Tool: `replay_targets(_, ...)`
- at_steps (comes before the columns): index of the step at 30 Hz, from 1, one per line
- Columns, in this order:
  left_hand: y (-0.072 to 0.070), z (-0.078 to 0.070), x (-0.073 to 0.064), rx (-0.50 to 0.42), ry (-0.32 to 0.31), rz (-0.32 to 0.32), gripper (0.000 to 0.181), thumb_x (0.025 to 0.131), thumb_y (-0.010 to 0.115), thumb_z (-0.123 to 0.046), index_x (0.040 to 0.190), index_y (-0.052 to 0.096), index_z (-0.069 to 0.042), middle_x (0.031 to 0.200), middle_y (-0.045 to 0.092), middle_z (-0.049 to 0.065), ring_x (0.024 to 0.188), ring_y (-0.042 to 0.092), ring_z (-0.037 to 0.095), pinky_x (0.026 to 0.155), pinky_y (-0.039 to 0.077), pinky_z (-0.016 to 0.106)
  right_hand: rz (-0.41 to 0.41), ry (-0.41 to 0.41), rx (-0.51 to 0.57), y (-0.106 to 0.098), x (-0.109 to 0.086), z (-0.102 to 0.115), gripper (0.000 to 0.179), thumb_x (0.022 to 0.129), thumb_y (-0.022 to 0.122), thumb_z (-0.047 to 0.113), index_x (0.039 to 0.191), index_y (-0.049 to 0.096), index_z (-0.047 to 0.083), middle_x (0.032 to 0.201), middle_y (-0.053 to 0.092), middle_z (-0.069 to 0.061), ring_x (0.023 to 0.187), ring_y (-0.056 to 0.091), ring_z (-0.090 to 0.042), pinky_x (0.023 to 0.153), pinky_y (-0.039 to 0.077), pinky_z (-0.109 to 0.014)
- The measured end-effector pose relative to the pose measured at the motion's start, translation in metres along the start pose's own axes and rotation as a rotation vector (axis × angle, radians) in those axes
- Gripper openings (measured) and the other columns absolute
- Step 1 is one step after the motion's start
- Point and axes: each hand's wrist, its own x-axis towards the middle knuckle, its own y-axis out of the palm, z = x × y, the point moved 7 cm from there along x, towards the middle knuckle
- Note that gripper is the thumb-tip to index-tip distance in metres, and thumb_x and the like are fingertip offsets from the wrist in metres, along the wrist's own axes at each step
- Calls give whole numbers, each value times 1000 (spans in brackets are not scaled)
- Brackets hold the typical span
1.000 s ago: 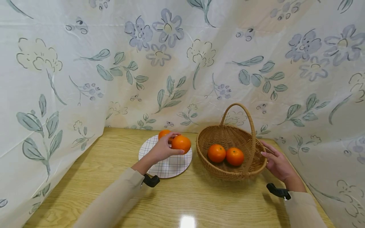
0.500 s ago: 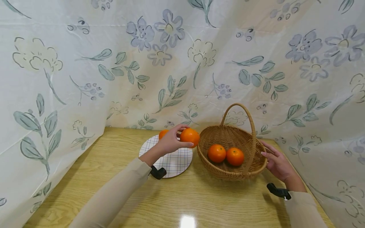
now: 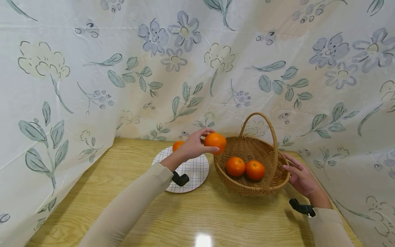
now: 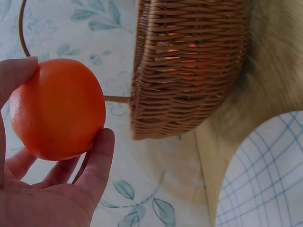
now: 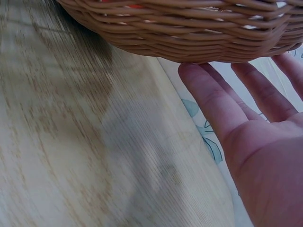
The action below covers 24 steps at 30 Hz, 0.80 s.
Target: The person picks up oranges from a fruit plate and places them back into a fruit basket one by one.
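The transfer step appears to be in hand: a fruit (image 3: 215,143) is held up off the table (image 3: 172,216) by the left hand (image 3: 195,145), between plate (image 3: 194,175) and basket (image 3: 243,187). It is clasped with the thumb on its near side and the fingers curled round its far side, the grasp spread only as wide as the fruit.

In the head view, the left edge of the basket's rim is overlapped by the held fruit; in the left wrist view, a gap is shown between fruit and wicker. Whether the basket's mouth has been reached cannot be told.

The basket's right side is touched by the right hand (image 3: 302,180), its fingers extended, nothing being grasped; steadying seems to be the purpose. Inside, 2 fruits (image 3: 235,166) are seen side by side, and 1 more fruit (image 3: 178,145) is seen at the plate's far edge, partly hidden.

For the next move, a short shift rightward over the rim is probably called for, with the handle (image 3: 275,151) avoided, then a low, gentle release beside the 2 fruits. The basket is best kept steady meanwhile.
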Motion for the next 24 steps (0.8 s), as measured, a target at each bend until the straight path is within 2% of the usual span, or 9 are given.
replay_targets(8,8,-10,16,-13,1,-1,70,84,85,-34,145,52,-24,131,59,8,111,63,26,91,56,38,2,1,3,-2,5,0,56,108,37,-2,161,33,15,137,61,13,120,64,-5,96,57,-27)
replay_targets(15,18,-10,31,-31,-5,-7,68,83,85,-38,142,54,-25,132,58,7,116,60,27,91,55,39,9,0,0,-5,10,0,58,108,36,-1,164,23,11,137,61,15,119,64,-4,96,57,-27)
replay_targets(24,35,-3,49,-106,-56,-59,64,83,86,-37,139,56,-27,130,58,6,109,62,24,91,56,39,-14,16,-26,-10,15,-4,56,108,40,0,161,34,17,136,60,17,119,64,-2,93,59,-28)
